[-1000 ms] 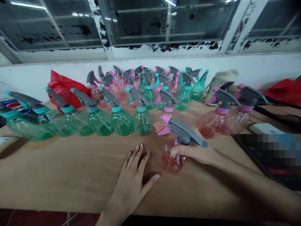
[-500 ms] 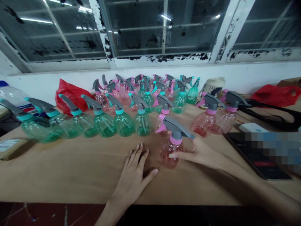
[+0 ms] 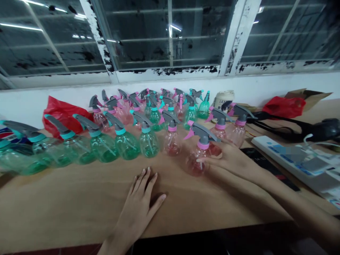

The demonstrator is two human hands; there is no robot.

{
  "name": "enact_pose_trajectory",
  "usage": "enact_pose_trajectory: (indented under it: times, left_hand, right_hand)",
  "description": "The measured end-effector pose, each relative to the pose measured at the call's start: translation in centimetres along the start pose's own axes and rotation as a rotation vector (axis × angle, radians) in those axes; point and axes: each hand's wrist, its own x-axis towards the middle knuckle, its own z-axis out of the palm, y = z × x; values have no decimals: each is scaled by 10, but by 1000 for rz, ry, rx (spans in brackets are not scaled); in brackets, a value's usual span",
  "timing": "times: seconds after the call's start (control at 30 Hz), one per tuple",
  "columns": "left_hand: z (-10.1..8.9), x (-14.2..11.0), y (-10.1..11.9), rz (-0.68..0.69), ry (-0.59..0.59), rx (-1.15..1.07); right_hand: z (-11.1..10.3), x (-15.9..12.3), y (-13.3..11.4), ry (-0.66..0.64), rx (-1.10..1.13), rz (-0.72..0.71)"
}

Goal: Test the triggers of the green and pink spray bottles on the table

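Note:
My right hand point(image 3: 231, 159) is closed round the body of a pink spray bottle point(image 3: 196, 164) with a grey trigger head and pink collar. The thumb lies across its front; the other fingers are mostly behind it. Flat on the table point(image 3: 101, 198), my left hand point(image 3: 140, 198) has its fingers apart and holds nothing. Just beyond it stands a green spray bottle point(image 3: 149, 143), at the right end of a row of green ones. Another pink spray bottle point(image 3: 172, 143) is beside that row, left of the held one. Two more pink bottles point(image 3: 237, 134) stand behind my right hand.
Several pink and green spray bottles point(image 3: 154, 117) crowd near the wall. A red plastic bag point(image 3: 63, 117) lies at left, another red bag point(image 3: 285, 106) at back right. On the right are a power strip point(image 3: 281, 152), a dark flat device point(image 3: 262, 159) and a black strap point(image 3: 278, 129).
My right hand has carried the pink spray bottle to the right and slightly away, nearer the two pink bottles. The view has turned right. My left hand stays flat on the table.

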Motion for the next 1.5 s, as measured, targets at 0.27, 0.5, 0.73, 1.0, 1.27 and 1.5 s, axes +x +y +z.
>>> enact_pose_trajectory:
  times: [0.27, 0.5, 0.73, 1.0, 1.27, 1.5]
  left_hand:
    - [5, 10, 7, 89, 2, 50]
    - [12, 38, 29, 161, -87, 13]
    - [17, 68, 50, 223, -185, -65]
    - [23, 87, 52, 242, -206, -133]
    - [31, 99, 55, 257, -161, -114]
    - [30, 99, 53, 261, -167, -106]
  right_hand:
    - [8, 36, 20, -26, -241, 97]
    - [11, 59, 6, -36, -400, 174]
    - [16, 60, 6, -8, -408, 183]
    - [-17, 17, 26, 189, -147, 148]
    - [-25, 11, 66, 329, -324, 137]
    - [-7, 33, 62, 228, -406, 253]
